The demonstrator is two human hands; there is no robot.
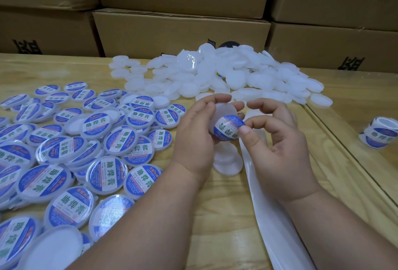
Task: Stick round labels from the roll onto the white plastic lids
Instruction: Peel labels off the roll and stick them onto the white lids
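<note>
Lid (224,109) and label (228,128) are meeting above the worktop (215,216), and the risk I am judging here is a crooked or creased sticker. Only the edge of the label is being pinched by the right hand (277,140), between thumb and forefinger, so the free part could be touching down off-centre before it is lined up; once the adhesive is gripping, it will probably not be sliding. A trapped bubble or a fold looks possible too if the thumb is pressing from the edge rather than from the middle. The lid itself is being gripped tilted in the curled fingers of the left hand (193,136), and a smooth plastic disc held that way could be slipping or turning under pressure.

The lid is sitting between the two hands, partly hidden behind the label, which is lying against its near face. A few bare lids are lying on the worktop right below the hands. The heap of unlabelled lids (215,76) is lying beyond them, the finished lids (64,162) are spreading to the left, and the roll (379,133) is standing well apart to the right. A strip of backing paper (269,216) is trailing under the right wrist.
</note>
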